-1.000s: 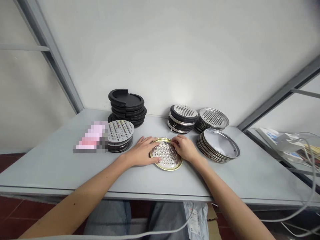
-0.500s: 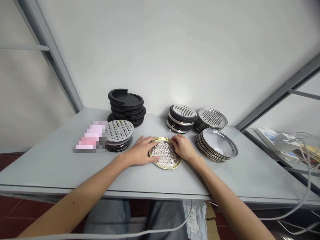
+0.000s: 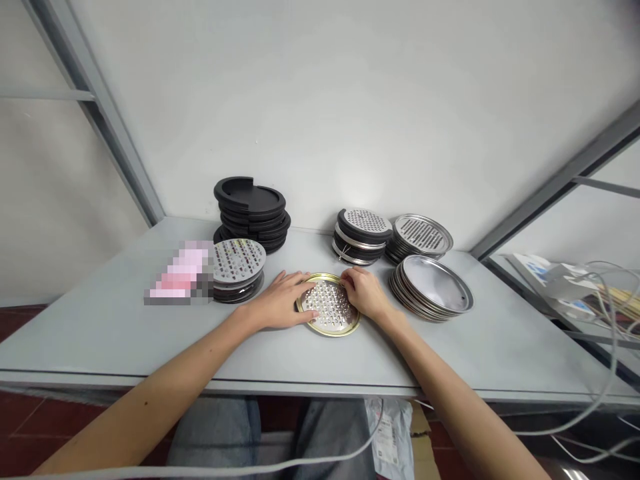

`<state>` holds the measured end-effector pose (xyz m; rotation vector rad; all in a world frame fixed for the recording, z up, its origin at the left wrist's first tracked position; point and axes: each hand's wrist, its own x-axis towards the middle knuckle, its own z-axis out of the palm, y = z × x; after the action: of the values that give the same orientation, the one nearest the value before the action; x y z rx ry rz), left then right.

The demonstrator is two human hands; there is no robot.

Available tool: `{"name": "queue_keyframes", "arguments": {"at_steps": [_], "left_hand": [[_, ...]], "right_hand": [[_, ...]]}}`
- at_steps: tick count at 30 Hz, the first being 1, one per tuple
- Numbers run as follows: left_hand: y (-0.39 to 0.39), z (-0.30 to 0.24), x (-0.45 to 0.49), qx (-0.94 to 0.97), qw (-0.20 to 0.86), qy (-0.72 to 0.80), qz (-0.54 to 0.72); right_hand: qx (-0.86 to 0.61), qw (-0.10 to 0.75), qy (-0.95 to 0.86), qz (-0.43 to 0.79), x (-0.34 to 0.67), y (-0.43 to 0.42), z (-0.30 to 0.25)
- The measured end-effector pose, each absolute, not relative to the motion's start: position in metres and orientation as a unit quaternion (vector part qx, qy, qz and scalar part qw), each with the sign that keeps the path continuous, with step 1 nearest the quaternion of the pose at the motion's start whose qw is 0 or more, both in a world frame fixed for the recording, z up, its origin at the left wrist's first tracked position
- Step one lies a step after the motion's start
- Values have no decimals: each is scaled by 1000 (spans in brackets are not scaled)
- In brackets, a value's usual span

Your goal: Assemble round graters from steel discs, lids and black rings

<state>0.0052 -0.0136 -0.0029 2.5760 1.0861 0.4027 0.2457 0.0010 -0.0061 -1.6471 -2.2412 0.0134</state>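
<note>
Head view shows my left grip (image 3: 280,303) lying flat and released on the left rim of the gold-edged perforated disc (image 3: 327,313), which rests near the front middle of the bench (image 3: 100,333). My right grip (image 3: 366,295) curls over the disc's right rim and hides it, so I cannot tell whether it pinches. Beyond sit plain lids (image 3: 433,288) to the right, perforated plates (image 3: 239,263) beside a blurred pink patch (image 3: 175,275), and black rings (image 3: 253,210) farthest back.

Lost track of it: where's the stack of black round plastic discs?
Head view: the stack of black round plastic discs sits back left on the grey table by the wall, just behind the shorter stack topped with a perforated metal disc.
</note>
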Motion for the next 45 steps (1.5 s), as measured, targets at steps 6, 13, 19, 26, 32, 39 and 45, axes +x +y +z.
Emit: {"name": "queue_keyframes", "arguments": {"at_steps": [6, 13, 19, 26, 32, 39, 45], "left_hand": [[-14, -2, 5, 902, 155, 377, 144], [-14, -1, 6, 902, 152, 377, 143], [-15, 1, 5, 902, 149, 376, 150], [-15, 4, 4, 901, 149, 370, 168], [-13, 0, 2, 887, 152, 397, 179], [-12, 1, 2, 880, 151, 397, 211], [-10, -3, 1, 886, 154, 389, 201]], "right_hand": [[-589, 166, -791, -3, 245, 0, -5], [-588, 156, -793, -8, 243, -2, -3], [-556, 248, -792, 44, 253, 1, -5], [-585, 354, -729, 36, 281, 10, -2], [-600, 267, -754, 32, 281, 7, -3], [-611, 246, -753, 15, 281, 6, -6], [-551, 314, -772, 51, 275, 5, -2]]}}
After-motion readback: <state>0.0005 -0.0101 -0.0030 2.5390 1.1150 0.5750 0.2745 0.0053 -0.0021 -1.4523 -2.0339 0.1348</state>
